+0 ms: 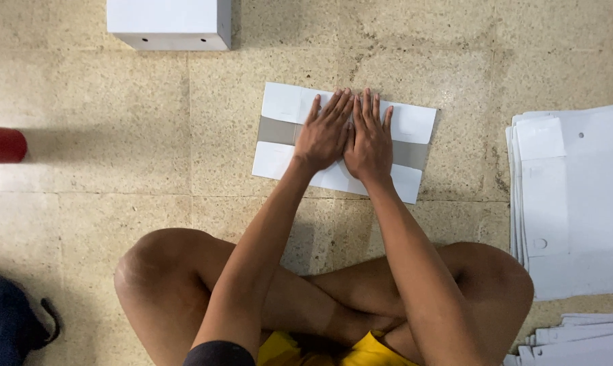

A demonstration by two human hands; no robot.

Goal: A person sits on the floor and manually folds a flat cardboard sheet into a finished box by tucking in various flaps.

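Observation:
A flat white cardboard blank (278, 112) with a grey strip across its middle lies on the stone-tiled floor in front of me. Both hands press flat on it, side by side, fingers stretched away from me. My left hand (325, 132) rests on the centre-left of the blank. My right hand (370, 139) lies right beside it, thumbs touching. Neither hand grips anything. My crossed bare legs (177, 271) sit below the blank.
A folded white box (171, 24) stands at the top left. A stack of flat white blanks (577, 203) lies at the right, more (577, 335) at the bottom right. A red cylinder (1, 144) pokes in at the left edge; a dark blue bag (8, 325) sits bottom left.

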